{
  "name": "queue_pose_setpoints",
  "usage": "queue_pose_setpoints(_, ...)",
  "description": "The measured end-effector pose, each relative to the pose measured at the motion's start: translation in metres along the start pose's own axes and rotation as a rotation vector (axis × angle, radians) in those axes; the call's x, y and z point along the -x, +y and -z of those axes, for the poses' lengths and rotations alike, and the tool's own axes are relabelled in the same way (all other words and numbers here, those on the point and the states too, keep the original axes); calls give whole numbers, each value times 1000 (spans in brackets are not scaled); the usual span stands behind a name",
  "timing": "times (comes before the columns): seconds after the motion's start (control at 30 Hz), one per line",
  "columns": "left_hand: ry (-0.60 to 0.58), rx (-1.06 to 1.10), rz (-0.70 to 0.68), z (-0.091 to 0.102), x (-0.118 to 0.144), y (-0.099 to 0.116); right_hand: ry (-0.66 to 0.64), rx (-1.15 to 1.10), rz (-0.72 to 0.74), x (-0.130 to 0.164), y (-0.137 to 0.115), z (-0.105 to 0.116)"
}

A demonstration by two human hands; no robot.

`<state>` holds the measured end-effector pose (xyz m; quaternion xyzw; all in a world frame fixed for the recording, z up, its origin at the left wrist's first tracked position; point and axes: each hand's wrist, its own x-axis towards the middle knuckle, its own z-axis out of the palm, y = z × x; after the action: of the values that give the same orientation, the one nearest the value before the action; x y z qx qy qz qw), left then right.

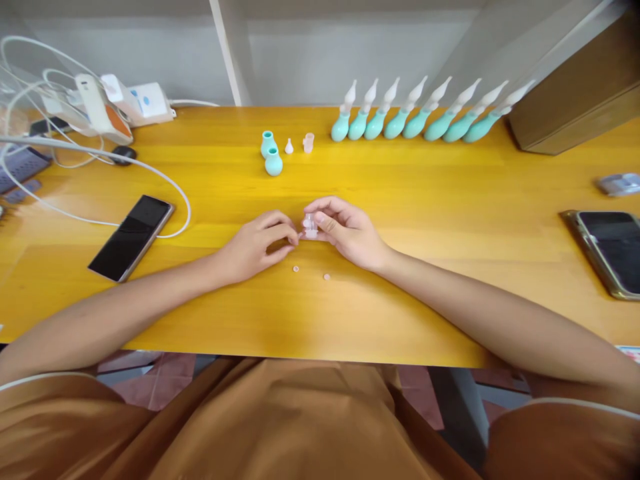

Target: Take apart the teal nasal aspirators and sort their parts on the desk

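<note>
My right hand (350, 231) pinches a small clear plastic piece (310, 225) just above the yellow wooden table (430, 200). My left hand (257, 243) rests beside it, thumb and forefinger pinched together and touching the piece's left side; whether they hold anything I cannot tell. Two tiny pale rings lie on the table below my hands, one (295, 269) on the left and one (327, 276) on the right. Farther back stand two teal bulbs (271, 153), a small white tip (289, 146) and a clear cap (309, 142).
A row of several assembled teal bulbs with white tips (425, 113) lines the back edge. A black phone (132, 236) and white cables (75, 160) with chargers lie on the left. Another phone (610, 250) lies on the right, near a brown box (580, 100).
</note>
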<state>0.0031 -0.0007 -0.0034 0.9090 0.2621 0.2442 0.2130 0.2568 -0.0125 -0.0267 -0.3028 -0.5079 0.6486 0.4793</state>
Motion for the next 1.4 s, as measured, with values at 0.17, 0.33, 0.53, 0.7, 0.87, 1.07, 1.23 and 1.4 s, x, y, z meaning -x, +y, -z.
queue_pose_setpoints(0.17, 47, 70, 61, -3, 0, 2, -21, 78, 109, -2, 0, -1)
queue_pose_setpoints(0.33, 163, 322, 202, -6, -2, -5, 15, 41, 119, -4, 0, -1)
queue_pose_setpoints(0.53, 245, 581, 242, -2, -7, -13, -15, 242, 200, 1, 2, -5)
queue_pose_setpoints(0.7, 311, 708, 287, -3, -7, -12, -40, 609, 340, 6, 1, -6)
queue_pose_setpoints(0.87, 302, 669, 229, -3, -5, -7, -139, 629, 304, 8, 1, -8)
queue_pose_setpoints(1.07, 239, 576, 202, -2, -2, -7, -135, 613, 230, 10, 3, -9)
queue_pose_setpoints(1.23, 225, 586, 277, -4, -2, -10, -126, 570, 188, 9, 3, -10)
queue_pose_setpoints(1.4, 198, 587, 301, -3, -3, -7, -124, 593, 218, 9, 2, -10)
